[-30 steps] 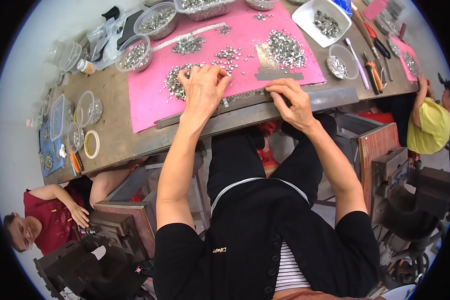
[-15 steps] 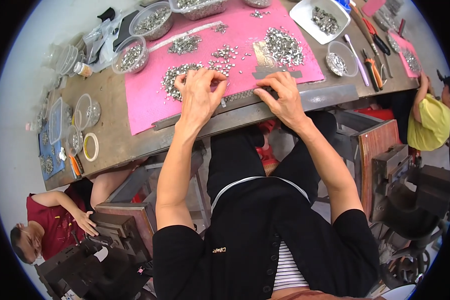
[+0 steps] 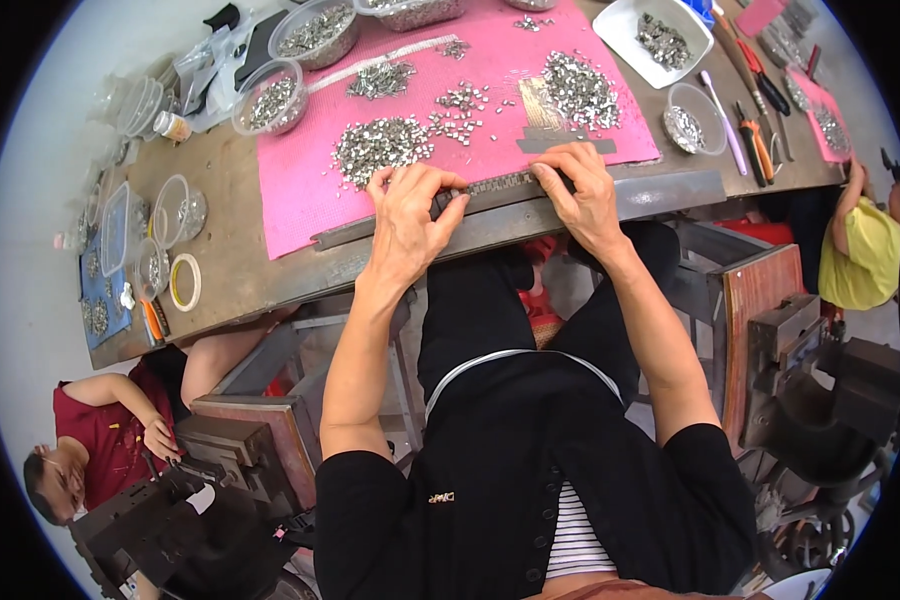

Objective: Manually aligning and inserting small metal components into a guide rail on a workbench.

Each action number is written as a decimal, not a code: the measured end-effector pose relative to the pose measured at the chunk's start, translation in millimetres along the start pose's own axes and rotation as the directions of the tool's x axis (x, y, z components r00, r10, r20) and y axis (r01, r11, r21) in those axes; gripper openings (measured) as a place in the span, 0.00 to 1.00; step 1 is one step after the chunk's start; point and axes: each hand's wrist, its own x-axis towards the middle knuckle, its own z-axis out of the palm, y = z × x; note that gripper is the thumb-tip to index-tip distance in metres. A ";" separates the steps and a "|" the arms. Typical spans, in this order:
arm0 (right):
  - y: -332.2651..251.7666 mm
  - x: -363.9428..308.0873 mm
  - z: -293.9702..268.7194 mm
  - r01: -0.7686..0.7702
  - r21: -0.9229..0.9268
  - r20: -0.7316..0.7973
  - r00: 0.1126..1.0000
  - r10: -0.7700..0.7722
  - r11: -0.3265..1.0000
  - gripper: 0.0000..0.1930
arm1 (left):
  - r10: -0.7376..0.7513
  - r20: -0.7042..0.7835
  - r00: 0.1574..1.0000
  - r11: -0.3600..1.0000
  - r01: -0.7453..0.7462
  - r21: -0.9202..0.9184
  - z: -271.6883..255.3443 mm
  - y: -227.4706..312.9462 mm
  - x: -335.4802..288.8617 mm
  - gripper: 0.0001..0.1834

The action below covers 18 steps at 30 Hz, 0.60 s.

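A long dark metal bar lies along the near edge of the pink mat, with a row of small metal pieces along its middle. My left hand is closed at the left end of this row, thumb on the near side and index finger on the far side. At the row's right end, my right hand pinches the bar between thumb and fingers. Whether a loose piece sits between the fingertips is hidden. Just beyond my left hand is a heap of small silver pieces.
Another silver heap lies at the mat's far right, near a flat grey strip. Round tubs stand at the back left, a white tray at the back right. Pliers lie right. Co-workers sit on both sides.
My left hand has moved slightly right and nearer, its index finger and thumb now around the bar. The right hand stays at the bar. The whole view has shifted a little.
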 end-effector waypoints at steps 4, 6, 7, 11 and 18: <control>-0.6 -1.4 0.7 0.006 0.011 -0.024 1.000 -0.005 1.000 0.05 | -0.037 -0.125 0.991 0.999 0.035 -0.017 -19.4 -4.0 -14.2 0.12; -2.7 -1.8 -1.7 0.008 0.010 -0.025 1.000 -0.008 1.000 0.05 | -0.109 -0.242 0.964 0.994 0.113 0.003 -37.0 -10.7 -31.3 0.13; -0.6 -3.2 -2.8 0.000 0.002 -0.033 0.999 0.001 1.000 0.05 | -0.155 -0.264 0.952 0.987 0.163 0.010 -44.7 -12.6 -39.1 0.15; 8.8 -5.1 -1.6 -0.070 0.012 -0.070 0.995 0.071 0.997 0.05 | -0.202 -0.231 0.952 0.939 0.255 0.232 -56.9 -34.5 -75.9 0.19; 3.8 0.5 2.3 -0.074 0.075 -0.210 0.974 0.088 0.994 0.05 | -0.163 -0.312 0.936 0.967 0.215 0.139 -90.4 -20.9 -83.4 0.26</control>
